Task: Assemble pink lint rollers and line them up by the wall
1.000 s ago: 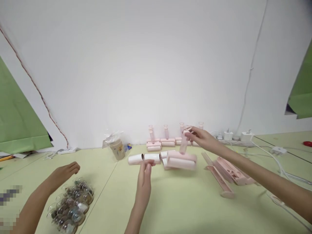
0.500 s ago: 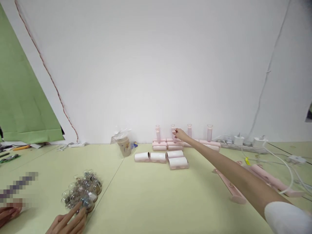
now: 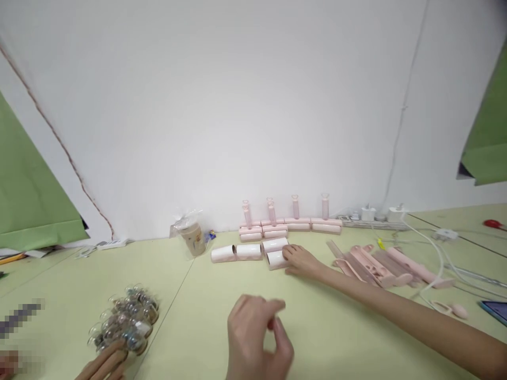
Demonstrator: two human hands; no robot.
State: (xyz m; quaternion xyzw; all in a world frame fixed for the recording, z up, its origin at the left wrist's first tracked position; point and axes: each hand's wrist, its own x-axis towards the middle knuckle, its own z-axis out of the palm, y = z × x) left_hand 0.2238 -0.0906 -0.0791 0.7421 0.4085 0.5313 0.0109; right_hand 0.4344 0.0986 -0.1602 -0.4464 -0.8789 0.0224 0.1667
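My right hand (image 3: 301, 260) reaches out across the pale green table (image 3: 190, 295) and its fingers close round the right end of a white roll (image 3: 275, 259). Three more white rolls (image 3: 249, 251) lie just left of and behind it. My left hand (image 3: 257, 338) hovers low at the centre, fingers curled against the thumb, with nothing visible in it. Behind the rolls, pink lint rollers (image 3: 295, 207) stand upright along the wall.
A heap of pink handles and covers (image 3: 376, 264) lies to the right, with white cables (image 3: 439, 253) and a power strip (image 3: 372, 214) beyond. A bagged cup (image 3: 190, 238) stands at the left. Another person's fingers (image 3: 105, 364) touch a pile of glass ornaments (image 3: 127, 316).
My right hand has drawn back from the standing rollers at the wall and come down on the nearest white roll. My left hand has come back into view at the bottom centre.
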